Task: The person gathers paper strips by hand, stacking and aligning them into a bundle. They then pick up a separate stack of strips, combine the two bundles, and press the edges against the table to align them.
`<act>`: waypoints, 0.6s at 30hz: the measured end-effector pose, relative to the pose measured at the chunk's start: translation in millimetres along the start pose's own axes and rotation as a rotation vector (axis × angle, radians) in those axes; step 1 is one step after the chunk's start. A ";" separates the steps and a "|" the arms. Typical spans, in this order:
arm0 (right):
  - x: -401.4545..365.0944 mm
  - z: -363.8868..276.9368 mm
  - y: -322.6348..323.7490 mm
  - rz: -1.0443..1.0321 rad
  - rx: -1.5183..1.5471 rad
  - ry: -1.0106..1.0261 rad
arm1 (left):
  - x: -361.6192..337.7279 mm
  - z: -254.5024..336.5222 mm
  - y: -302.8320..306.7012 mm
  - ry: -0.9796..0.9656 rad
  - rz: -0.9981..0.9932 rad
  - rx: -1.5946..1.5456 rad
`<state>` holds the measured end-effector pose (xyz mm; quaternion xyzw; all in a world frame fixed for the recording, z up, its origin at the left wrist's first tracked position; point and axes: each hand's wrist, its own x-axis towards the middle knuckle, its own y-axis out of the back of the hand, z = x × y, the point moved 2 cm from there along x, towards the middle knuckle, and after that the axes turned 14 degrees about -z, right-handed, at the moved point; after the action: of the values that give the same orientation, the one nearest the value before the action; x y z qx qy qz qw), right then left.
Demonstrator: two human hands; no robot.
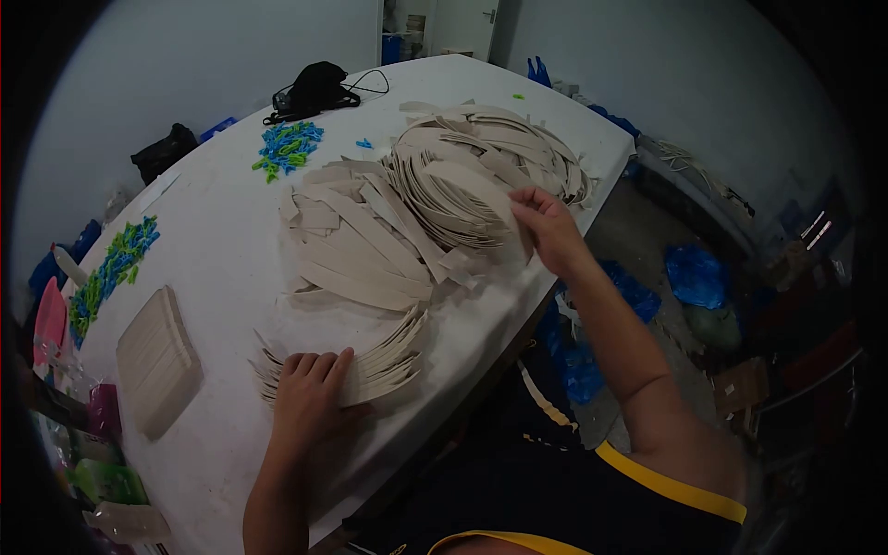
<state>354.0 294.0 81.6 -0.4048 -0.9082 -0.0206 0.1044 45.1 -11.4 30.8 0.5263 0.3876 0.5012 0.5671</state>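
Near the front edge of the table, my left hand (313, 393) is wrapped over a fanned stack of thin beige strips (384, 365), its fingers on top. My right hand (548, 229) pinches the end of a curved beige strip (472, 183) at the right side of a large pile. That heap of bent strips (499, 139) spreads over the far right part of the table. Flatter, wider strips (356, 245) lie loosely between the heap and my left hand. The strips' material is hard to tell.
A white-covered table (222, 236) carries blue and green clips (289, 148) in one cluster and more clips (116, 268) on the left. A beige rectangular block (159, 361) lies at left, and a black bag (319, 88) at the back. Blue plastic bags (696, 276) are on the floor.
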 end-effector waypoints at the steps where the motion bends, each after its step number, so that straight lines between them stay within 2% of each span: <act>1: 7.3 -11.4 18.3 0.083 -0.064 0.007 | -0.3 -0.4 -1.1 -0.003 -0.001 0.005; 2: 18.0 -24.3 39.7 0.163 -0.126 0.013 | 0.2 -1.4 -1.4 -0.002 -0.002 0.010; 3: 35.2 -39.5 66.1 0.157 -0.123 0.016 | 0.9 -2.6 -1.5 0.004 0.000 0.015; 6: 123.4 -110.4 191.7 0.359 -0.387 0.138 | 1.1 -2.1 -1.0 0.005 -0.011 0.003; 7: 149.2 -140.3 232.5 0.457 -0.525 0.114 | 2.0 -1.0 0.0 0.016 -0.019 -0.013; 9: 172.7 -187.2 279.5 0.817 -0.847 -0.040 | 3.4 0.2 2.1 0.030 -0.030 -0.027; 10: 175.7 -195.7 269.1 0.809 -0.843 -0.039 | 3.8 0.2 2.9 0.034 -0.036 -0.023; 12: 183.8 -201.7 241.2 0.747 -0.689 0.121 | 2.8 -0.5 2.5 0.048 -0.041 -0.027; 14: 198.7 -165.5 200.7 0.470 -0.711 0.321 | 2.5 -1.6 3.0 0.027 -0.051 -0.037; 16: 177.8 -121.5 99.7 0.246 -0.712 0.242 | 2.2 -3.0 3.0 0.031 -0.053 -0.034; 18: 135.9 -78.8 -0.2 0.001 -0.939 0.179 | 1.9 -3.7 2.3 0.020 -0.064 -0.025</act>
<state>279.1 383.5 186.6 -0.4051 -0.7880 -0.4635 -0.0117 41.5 -8.8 32.7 0.5015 0.4037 0.4928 0.5853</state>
